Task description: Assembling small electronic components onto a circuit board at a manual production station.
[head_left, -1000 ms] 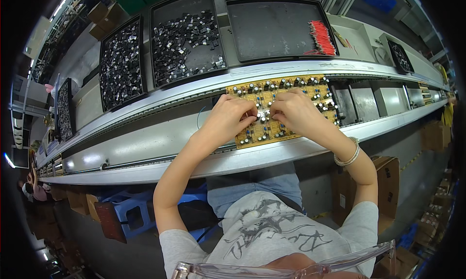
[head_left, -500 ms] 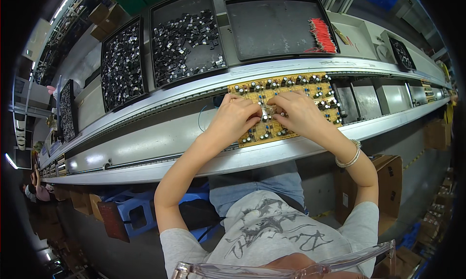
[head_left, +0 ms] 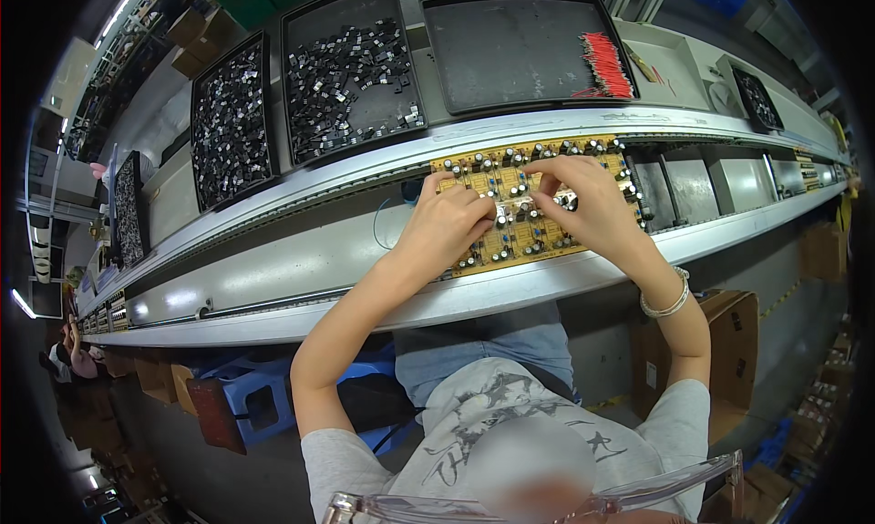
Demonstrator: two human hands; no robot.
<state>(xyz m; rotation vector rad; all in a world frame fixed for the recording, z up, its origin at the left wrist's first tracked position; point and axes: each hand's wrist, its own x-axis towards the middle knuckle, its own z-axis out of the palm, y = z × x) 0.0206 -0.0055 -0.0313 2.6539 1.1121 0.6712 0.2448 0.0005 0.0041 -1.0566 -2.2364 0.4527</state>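
Observation:
A yellow circuit board panel [head_left: 518,238] with rows of black-and-white capacitors and small blue parts lies on the rails of the line in front of me. Over its left half rests my left hand [head_left: 448,221], fingers curled down and thumb pressed against them. Whatever sits between those fingertips is hidden. Above the right half of the panel is my right hand [head_left: 588,203], thumb and index finger spread apart with nothing visible between them. Silvery parts stand on the board between the two hands.
Beyond the rail, black trays [head_left: 355,141] hold loose black components. Another black tray [head_left: 510,55] has a bundle of red wires [head_left: 605,66] at its right end. A metal rail [head_left: 365,319] runs along the near side. Below are a blue stool [head_left: 260,405] and a cardboard box [head_left: 729,342].
My right hand has moved slightly right, away from my left, and its thumb and index finger have parted. My left hand stays nearly in place. The panel has shifted a little right.

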